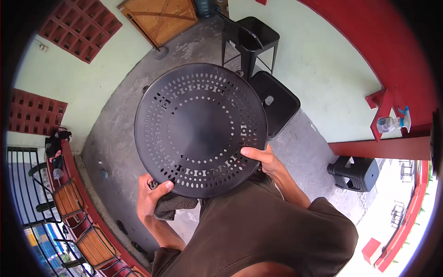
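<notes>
While the left hand point(150, 195), a dark cloth point(174, 208) bunched beneath, clamps the near-left rim of the round, perforated black top point(198, 127), the right hand point(268, 161) clamps its near-right rim, most of it lying beyond either grip.

You had a round black metal tabletop point(200, 127) patterned with pierced rings of ovals and diamonds, a plain dark-brown fabric shirt point(277, 224), and a crumpled, apparently dark-grey cloth point(173, 207).
</notes>
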A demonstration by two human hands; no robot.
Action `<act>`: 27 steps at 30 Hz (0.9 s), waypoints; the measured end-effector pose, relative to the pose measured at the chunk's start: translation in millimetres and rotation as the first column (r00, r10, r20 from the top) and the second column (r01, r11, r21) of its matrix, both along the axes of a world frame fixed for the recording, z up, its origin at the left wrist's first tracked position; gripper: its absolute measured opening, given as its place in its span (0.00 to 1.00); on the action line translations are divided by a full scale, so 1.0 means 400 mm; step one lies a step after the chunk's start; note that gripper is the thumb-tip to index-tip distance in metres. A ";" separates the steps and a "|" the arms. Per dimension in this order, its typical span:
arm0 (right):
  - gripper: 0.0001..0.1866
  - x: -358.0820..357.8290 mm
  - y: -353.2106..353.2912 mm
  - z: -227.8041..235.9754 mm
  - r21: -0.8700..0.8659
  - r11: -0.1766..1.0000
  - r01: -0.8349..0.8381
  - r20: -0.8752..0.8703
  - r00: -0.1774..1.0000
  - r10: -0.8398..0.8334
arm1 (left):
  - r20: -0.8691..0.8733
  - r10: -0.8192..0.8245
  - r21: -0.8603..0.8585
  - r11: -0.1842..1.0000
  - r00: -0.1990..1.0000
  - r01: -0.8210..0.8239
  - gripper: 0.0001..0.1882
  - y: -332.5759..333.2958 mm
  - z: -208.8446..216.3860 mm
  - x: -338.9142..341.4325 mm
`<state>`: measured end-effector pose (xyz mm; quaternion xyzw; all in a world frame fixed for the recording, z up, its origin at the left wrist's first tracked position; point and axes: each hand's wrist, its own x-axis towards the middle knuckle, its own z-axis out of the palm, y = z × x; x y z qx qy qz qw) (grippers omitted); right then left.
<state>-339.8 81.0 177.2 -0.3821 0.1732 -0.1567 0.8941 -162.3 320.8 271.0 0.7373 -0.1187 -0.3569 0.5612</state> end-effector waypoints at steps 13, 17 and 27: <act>0.27 0.120 0.139 0.290 -0.498 0.753 0.430 0.168 0.900 -0.402 | -0.024 -0.491 -0.484 0.768 0.871 0.419 0.29 -0.147 0.016 0.429; 0.26 0.160 0.104 0.332 -0.635 0.596 0.491 0.154 0.837 -0.525 | -0.103 -0.464 -0.545 0.766 0.880 0.341 0.28 -0.291 -0.123 0.440; 0.17 0.199 -0.190 0.174 -0.864 0.489 0.121 -0.273 0.703 -0.657 | -0.423 -0.592 -0.506 0.783 0.687 0.363 0.20 -0.696 -0.529 0.366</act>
